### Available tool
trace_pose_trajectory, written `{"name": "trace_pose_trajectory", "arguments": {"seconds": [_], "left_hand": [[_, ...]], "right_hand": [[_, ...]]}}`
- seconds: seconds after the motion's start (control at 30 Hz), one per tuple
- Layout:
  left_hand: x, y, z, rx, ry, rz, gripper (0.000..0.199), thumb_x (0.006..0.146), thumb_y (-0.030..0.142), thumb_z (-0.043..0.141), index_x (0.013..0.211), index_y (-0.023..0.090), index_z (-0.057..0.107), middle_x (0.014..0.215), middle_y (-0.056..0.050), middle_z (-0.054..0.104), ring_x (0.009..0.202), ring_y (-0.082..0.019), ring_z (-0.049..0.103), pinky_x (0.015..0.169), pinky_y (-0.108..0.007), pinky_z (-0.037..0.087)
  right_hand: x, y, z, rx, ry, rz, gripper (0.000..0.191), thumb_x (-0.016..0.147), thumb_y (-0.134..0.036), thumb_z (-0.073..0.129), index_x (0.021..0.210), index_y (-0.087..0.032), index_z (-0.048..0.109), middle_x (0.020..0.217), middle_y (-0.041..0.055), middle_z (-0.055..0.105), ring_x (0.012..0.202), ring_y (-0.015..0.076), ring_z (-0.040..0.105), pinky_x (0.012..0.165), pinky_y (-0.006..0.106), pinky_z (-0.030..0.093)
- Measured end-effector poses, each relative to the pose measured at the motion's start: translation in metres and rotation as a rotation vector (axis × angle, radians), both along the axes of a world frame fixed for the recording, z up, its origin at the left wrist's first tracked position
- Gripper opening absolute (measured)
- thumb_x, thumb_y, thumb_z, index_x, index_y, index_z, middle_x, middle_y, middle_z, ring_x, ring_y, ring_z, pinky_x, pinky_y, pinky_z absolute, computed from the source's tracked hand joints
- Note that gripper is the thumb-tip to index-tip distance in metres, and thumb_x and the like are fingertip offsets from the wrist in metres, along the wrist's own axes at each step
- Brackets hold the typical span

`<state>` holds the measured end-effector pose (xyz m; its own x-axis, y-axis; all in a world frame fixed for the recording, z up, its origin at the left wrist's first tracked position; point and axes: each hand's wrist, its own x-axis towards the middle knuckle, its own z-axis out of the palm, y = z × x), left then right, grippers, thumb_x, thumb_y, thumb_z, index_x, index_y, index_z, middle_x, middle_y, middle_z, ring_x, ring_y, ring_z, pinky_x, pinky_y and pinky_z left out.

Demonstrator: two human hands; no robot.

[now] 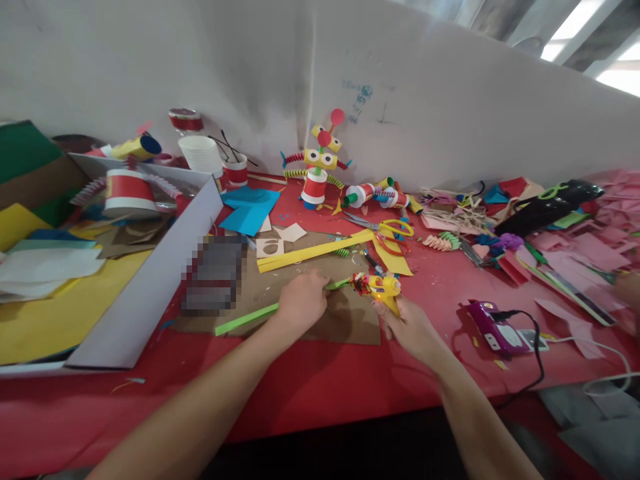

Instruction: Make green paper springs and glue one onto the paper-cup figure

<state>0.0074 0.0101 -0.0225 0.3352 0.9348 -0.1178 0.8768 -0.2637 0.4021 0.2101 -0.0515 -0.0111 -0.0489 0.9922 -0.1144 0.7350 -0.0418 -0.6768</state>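
My right hand (pixel 407 325) is wrapped round the handle of a yellow glue gun (pixel 386 288), whose nozzle end is crusted with red and multicoloured bits. That nozzle points left, close to the end of a green paper strip (pixel 245 320). Fingers closed, my left hand (pixel 304 299) presses the strip against a sheet of brown cardboard (pixel 355 327). Part of the strip is hidden under this hand. Just beyond lie long yellow paper strips (pixel 310 253), a small coiled green paper spring (pixel 341 253) and yellow-handled scissors (pixel 395 229).
A white box (pixel 175 260) of coloured paper stands left. Paper-cup robot figures (pixel 315 185) stand at the back wall. Blue paper (pixel 253 208) lies behind the cardboard. A purple power adapter (pixel 497 327) with cables sits right, near pink paper scraps (pixel 590 250). Another person's hand (pixel 627 293) shows at the right edge.
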Motion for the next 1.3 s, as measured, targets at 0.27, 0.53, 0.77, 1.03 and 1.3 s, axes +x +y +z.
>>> {"name": "trace_pose_trajectory", "arguments": {"seconds": [0.27,0.53,0.77,1.03,1.3], "left_hand": [[0.000,0.001,0.000,0.004,0.030,-0.011,0.032,0.081,0.019,0.048,0.108,0.024,0.065,0.110,-0.009,0.062,0.102,-0.024,0.058,0.088,-0.035,0.044],[-0.002,0.004,-0.001,-0.020,-0.022,0.023,0.030,0.080,0.022,0.052,0.107,0.024,0.066,0.108,-0.009,0.064,0.101,-0.023,0.059,0.086,-0.034,0.045],[-0.013,0.009,0.013,0.126,-0.197,0.037,0.023,0.081,0.023,0.050,0.090,0.020,0.072,0.087,-0.007,0.066,0.082,-0.020,0.061,0.075,-0.029,0.045],[-0.022,0.008,0.029,0.236,-0.605,0.135,0.023,0.082,0.025,0.050,0.089,0.020,0.071,0.085,-0.004,0.065,0.073,-0.014,0.058,0.066,-0.024,0.043],[-0.018,0.004,0.040,-0.269,-0.963,0.092,0.026,0.080,0.036,0.050,0.073,0.015,0.064,0.068,-0.002,0.065,0.063,-0.012,0.058,0.059,-0.022,0.044]], "right_hand": [[0.001,-0.002,0.004,-0.033,-0.004,0.001,0.036,0.087,-0.052,0.039,0.069,-0.022,0.049,0.047,-0.0021,0.055,0.046,0.0160,0.054,0.052,0.027,0.037],[0.029,0.004,0.009,0.063,-0.127,-0.192,0.042,0.085,-0.057,0.037,0.087,-0.018,0.054,0.052,-0.0007,0.058,0.052,0.0195,0.058,0.055,0.028,0.039],[0.079,0.029,0.003,0.115,-0.681,-0.403,0.046,0.089,-0.048,0.035,0.113,-0.011,0.047,0.106,0.0197,0.058,0.088,0.0287,0.062,0.065,0.034,0.042],[0.066,0.046,-0.005,0.218,-0.775,-0.414,0.043,0.080,-0.028,0.055,0.120,-0.011,0.050,0.120,0.0234,0.050,0.113,0.0385,0.047,0.087,0.053,0.037],[-0.069,0.061,0.020,0.104,0.732,0.047,0.027,0.074,-0.043,0.062,0.082,-0.018,0.067,0.075,0.0022,0.065,0.074,0.0165,0.058,0.071,0.029,0.047]]}}
